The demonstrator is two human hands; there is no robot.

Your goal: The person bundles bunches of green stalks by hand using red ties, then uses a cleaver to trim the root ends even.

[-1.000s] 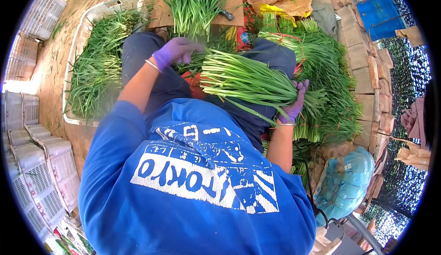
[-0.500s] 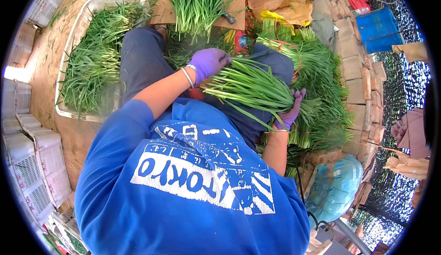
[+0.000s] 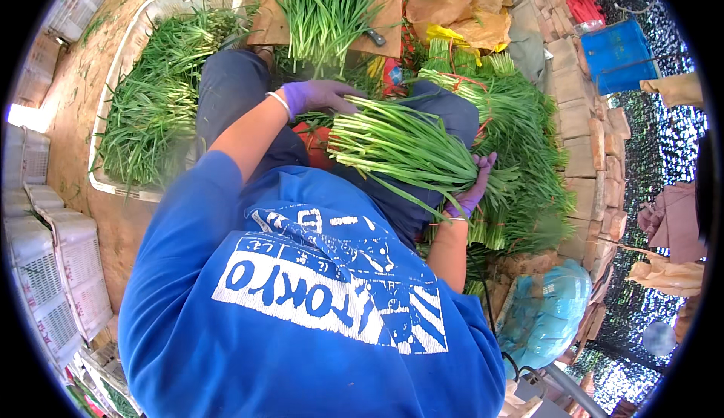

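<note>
A loose bunch of garlic chives (image 3: 407, 143) lies across my lap, pale stalk ends to the left and leafy tips to the right. My right hand (image 3: 473, 186), in a purple glove, is wrapped round the leafy end from below. At the upper edge of the pale ends is my left hand (image 3: 320, 97), also gloved, its fingers stretched out and slightly bent; whether they touch the stalks is hard to tell. More chives (image 3: 324, 15) rest on a wooden board (image 3: 268, 22) ahead of me, beside a knife with a dark handle (image 3: 375, 37).
At my left a white plastic crate (image 3: 113, 116) holds heaped chives. Tied bundles of chives (image 3: 520, 131) are piled at my right, against a low brick wall (image 3: 577, 146). A light-blue plastic bag (image 3: 550, 312) sits at the lower right. White crates (image 3: 56, 267) stand along the left edge.
My left hand has moved a little left, and its fingers have opened from a pinch at the bunch's upper edge. The right hand keeps its hold on the leafy end.
</note>
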